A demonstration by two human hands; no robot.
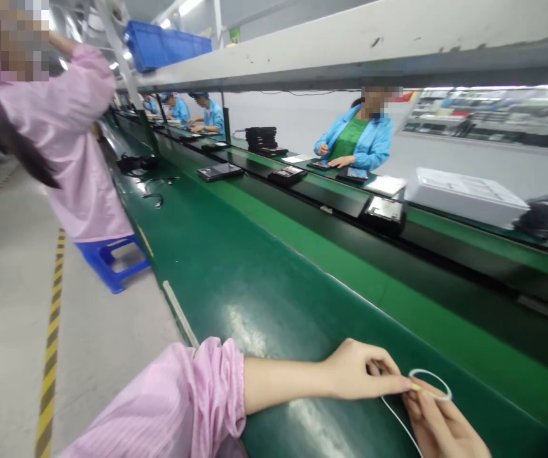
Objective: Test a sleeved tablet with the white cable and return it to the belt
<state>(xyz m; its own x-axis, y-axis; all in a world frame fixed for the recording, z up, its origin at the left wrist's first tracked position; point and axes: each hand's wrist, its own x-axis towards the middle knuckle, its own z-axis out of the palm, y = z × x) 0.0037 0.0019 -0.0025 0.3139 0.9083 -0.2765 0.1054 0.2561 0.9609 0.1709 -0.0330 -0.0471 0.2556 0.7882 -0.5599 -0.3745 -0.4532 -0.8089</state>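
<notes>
A thin white cable (402, 422) is pinched between my two hands at the lower right, above the green tabletop. Part of it curls into a small loop over the right fingers, and another length hangs down below. My left hand (362, 370) reaches in from the left in a pink sleeve, its thumb and fingers closed on the cable. Against it, fingertips nearly touching, my right hand (438, 416) is closed on the same cable. Between the fingertips shows a small yellowish piece (416, 386), too small to name.
Green bench (217, 254) runs alongside a conveyor (324, 194) carrying black trays with devices (386, 210). Opposite works a person in blue (374, 143). At left, a person in pink (78, 127) is by a blue stool (116, 261). Black cables (138, 165) lie farther along the bench.
</notes>
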